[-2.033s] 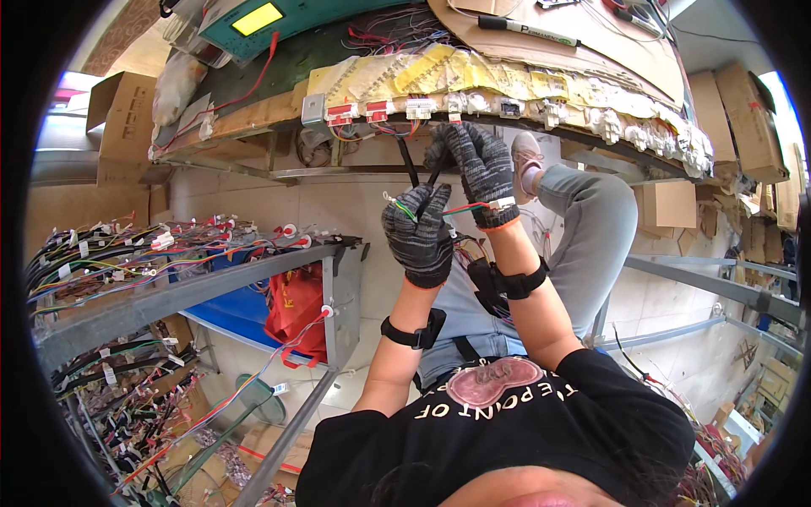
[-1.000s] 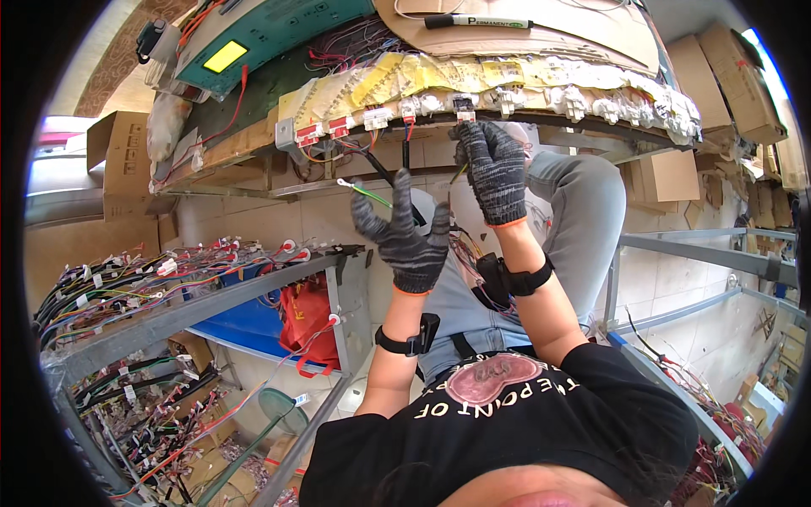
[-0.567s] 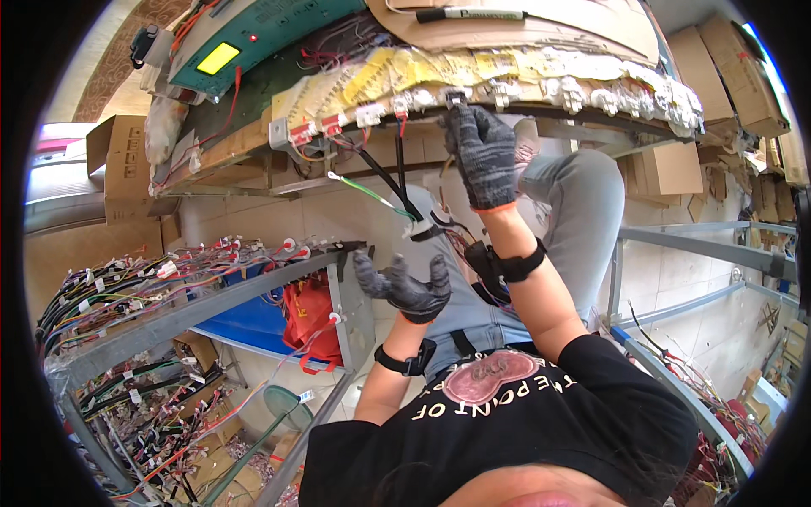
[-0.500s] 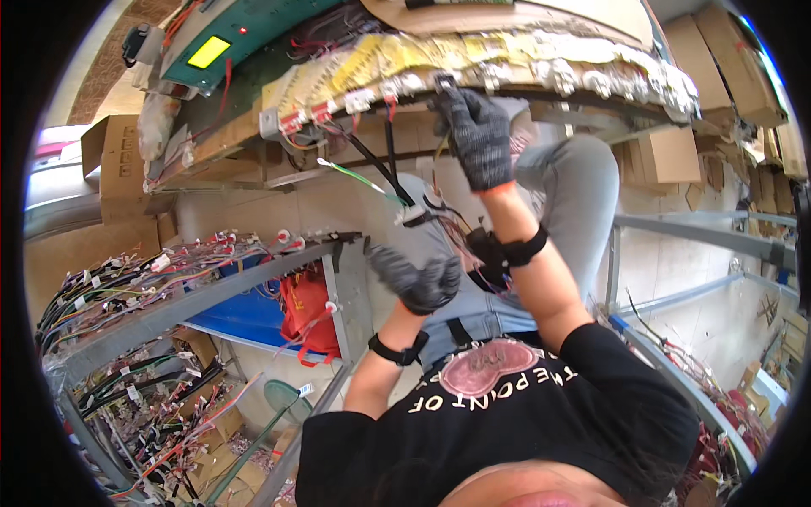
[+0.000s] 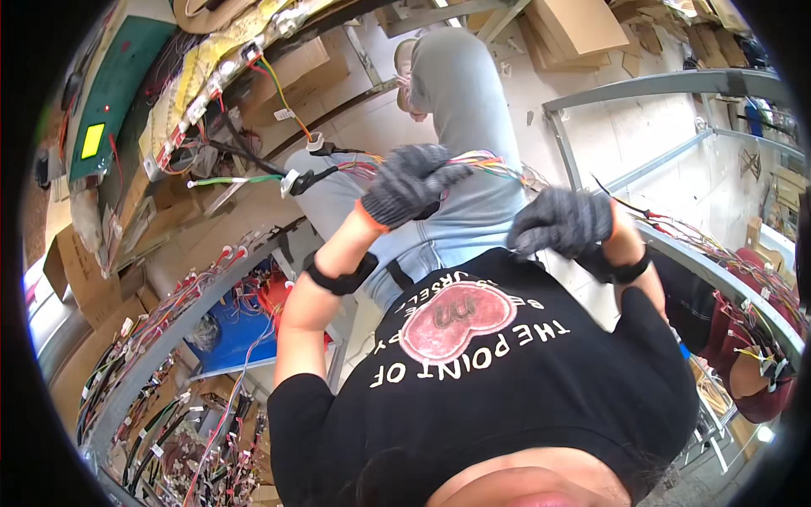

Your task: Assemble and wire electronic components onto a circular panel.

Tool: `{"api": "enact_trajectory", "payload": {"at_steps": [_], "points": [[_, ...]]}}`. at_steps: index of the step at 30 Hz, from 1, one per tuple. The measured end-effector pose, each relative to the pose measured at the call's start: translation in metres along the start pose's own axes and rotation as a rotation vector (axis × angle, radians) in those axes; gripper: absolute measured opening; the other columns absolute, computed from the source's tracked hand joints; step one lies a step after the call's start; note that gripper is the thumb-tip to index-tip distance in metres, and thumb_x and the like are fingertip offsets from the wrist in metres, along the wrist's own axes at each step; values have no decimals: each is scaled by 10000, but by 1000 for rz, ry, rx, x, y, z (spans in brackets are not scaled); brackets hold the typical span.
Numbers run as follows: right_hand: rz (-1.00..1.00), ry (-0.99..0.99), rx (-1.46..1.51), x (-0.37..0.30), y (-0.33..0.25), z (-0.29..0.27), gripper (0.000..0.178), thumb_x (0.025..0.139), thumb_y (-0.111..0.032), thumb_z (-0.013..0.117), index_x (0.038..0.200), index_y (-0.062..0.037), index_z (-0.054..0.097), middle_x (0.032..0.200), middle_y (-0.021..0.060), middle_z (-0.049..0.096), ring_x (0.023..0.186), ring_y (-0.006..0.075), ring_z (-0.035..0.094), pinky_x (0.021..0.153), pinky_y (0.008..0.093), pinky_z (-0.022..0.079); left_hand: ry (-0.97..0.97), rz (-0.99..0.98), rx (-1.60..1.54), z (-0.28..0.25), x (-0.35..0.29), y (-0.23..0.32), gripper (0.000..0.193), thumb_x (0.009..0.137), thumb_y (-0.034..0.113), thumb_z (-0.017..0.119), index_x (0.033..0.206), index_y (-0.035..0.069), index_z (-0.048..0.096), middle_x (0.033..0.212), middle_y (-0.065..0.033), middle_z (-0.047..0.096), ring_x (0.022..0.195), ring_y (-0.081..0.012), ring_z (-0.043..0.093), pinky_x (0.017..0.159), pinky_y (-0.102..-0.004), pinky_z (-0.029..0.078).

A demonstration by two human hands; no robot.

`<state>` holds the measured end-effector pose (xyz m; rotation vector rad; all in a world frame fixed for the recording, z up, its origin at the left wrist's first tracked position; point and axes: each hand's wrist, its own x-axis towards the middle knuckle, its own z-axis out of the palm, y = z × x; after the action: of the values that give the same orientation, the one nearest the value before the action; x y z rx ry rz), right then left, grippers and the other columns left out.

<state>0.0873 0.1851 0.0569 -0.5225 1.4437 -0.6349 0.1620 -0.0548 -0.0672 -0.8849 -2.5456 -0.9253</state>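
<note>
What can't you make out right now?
In the head view:
Hidden by the grey knit-gloved left hand: a stretch of thin multicoloured wires.
Hidden by its own curled fingers: whatever the grey knit-gloved right hand may hold.
Too small: any marking on the white tag.
Cut off by the top edge: the brown cardboard sheet.

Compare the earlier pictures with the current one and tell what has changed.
The right hand has left the board and drawn back toward the body; whether it holds anything is unclear. The left hand, empty just before, has taken the wires in its grip. The view has turned, so the board appears further left. The screen is still lit.
</note>
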Motion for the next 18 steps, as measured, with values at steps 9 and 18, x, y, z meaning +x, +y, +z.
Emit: {"api": "enact_trajectory", "payload": {"at_steps": [9, 18], "points": [[-774, 286, 645, 74, 5, 31, 296, 937, -135, 445, 1197, -1, 489, 1159, 94, 557, 1061, 167, 539, 918, 281, 413, 35, -526, -356, -57, -15, 67, 328, 803, 135, 580, 1123, 62, 573, 737, -150, 598, 647, -257, 608, 589, -335, 468], [-368, 1240, -546, 26, -23, -18, 120, 832, -145, 577, 874, -50, 637, 901, 126, 621, 836, 270, 582, 735, 399, 443, 107, -640, -431, -42, -50, 43, 405, 691, -63, 486, 1071, 21, 597, 943, -170, 626, 871, -327, 603, 774, -363, 481]]}}
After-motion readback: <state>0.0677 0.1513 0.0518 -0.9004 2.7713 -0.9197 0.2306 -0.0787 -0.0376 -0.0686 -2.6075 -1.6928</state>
